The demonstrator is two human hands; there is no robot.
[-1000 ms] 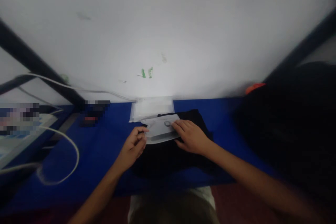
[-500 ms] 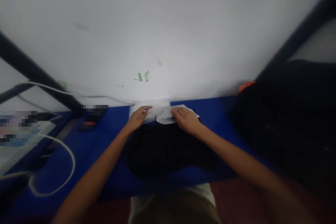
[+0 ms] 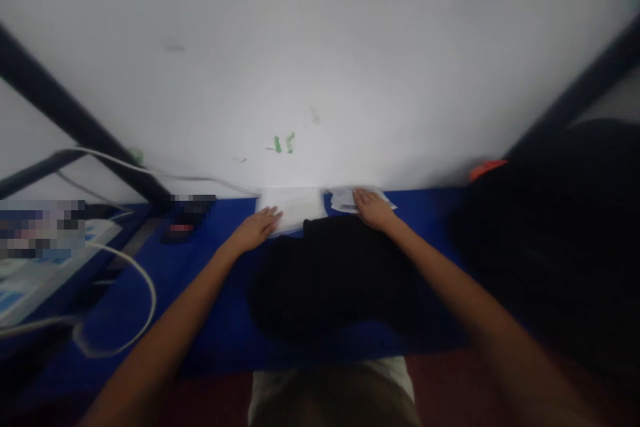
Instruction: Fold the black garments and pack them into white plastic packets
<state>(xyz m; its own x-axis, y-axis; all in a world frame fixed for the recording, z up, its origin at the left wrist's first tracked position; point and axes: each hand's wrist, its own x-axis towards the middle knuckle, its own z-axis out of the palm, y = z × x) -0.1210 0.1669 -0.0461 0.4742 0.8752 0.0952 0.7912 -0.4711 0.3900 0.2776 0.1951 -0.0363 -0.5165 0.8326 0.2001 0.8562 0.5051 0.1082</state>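
A stack of thin white sheets (image 3: 299, 204), paper or plastic I cannot tell, lies on the blue table against the wall. My left hand (image 3: 257, 228) rests on its near left edge, with the fingers stretched out. To the right lies a smaller loose pile of whitish, partly see-through sheets (image 3: 343, 199). My right hand (image 3: 374, 209) lies flat on that pile, fingers extended. In front of both hands a piece of black cloth (image 3: 333, 277) is spread over the table and overlaps the stack's near edge.
A white cable (image 3: 200, 178) runs along the wall toward the stack, and another white cable (image 3: 153, 293) loops at the left. A dark object (image 3: 187, 220) lies on the blue table (image 3: 220, 287). A large black heap (image 3: 555, 233) stands at the right beside something orange (image 3: 487, 169).
My right hand has carried the whitish sheet from over the stack and cloth to the wall side at the right. My left hand has come down onto the stack's edge.
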